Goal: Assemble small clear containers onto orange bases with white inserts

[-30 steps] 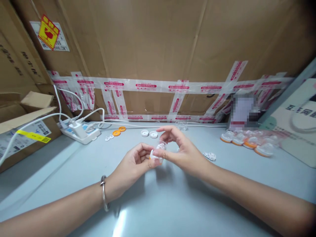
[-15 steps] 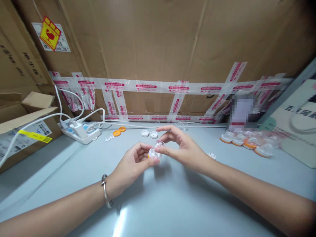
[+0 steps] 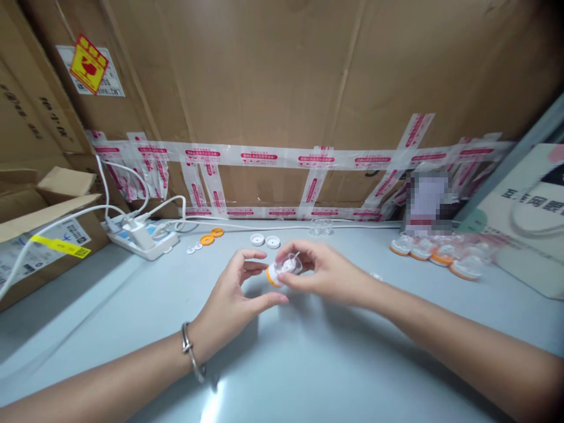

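My right hand (image 3: 311, 267) pinches a small clear-domed piece (image 3: 274, 276) between thumb and fingers. It has an orange rim, a white body and a clear cover, and is tilted with the rim to the left; a thin white bit shows in the dome. My left hand (image 3: 247, 285), with a silver bangle at the wrist, is open just left of the piece, its thumb and fingers spread around the orange rim. Beyond the hands lie two white discs (image 3: 272, 242), two orange rings (image 3: 207, 240) and small white parts (image 3: 191, 249). Clear covers (image 3: 321, 227) sit farther back.
Several similar domed pieces (image 3: 465, 269) stand together at the right, beside a pale printed board (image 3: 524, 229). A power strip (image 3: 152, 244) with white cables and an open carton (image 3: 53, 247) are at the left. A large taped cardboard box (image 3: 264, 88) walls off the back.
My left hand has let go of the domed piece and its fingers have spread. My right hand has closed round the piece and tilted it, moving slightly down.
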`<act>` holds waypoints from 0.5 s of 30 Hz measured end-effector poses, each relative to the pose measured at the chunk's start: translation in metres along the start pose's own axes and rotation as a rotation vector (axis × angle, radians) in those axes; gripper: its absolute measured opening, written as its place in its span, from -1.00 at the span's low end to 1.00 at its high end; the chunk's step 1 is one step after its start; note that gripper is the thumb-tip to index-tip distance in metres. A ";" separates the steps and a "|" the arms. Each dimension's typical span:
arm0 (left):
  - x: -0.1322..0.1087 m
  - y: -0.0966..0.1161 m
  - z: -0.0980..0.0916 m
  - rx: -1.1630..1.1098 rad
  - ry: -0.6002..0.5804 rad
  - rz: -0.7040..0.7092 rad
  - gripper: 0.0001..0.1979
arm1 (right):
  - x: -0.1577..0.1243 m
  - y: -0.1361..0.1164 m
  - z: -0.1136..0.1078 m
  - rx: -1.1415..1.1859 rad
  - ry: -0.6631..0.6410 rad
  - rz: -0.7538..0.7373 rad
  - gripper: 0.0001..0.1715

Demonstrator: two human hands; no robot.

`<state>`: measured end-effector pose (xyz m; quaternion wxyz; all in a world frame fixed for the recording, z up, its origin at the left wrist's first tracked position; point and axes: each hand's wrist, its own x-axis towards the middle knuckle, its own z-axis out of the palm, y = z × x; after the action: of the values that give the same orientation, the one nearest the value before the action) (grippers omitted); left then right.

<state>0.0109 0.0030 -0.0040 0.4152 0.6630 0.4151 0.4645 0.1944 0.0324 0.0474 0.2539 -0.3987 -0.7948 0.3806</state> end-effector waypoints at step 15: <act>-0.002 0.005 -0.001 0.105 -0.073 0.054 -0.86 | -0.021 0.114 -0.170 -0.910 0.141 0.591 -0.69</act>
<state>0.0107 -0.0006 0.0002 0.3821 0.7111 0.4055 0.4289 0.3767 0.1284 0.0520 -0.0089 -0.6992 -0.7144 0.0259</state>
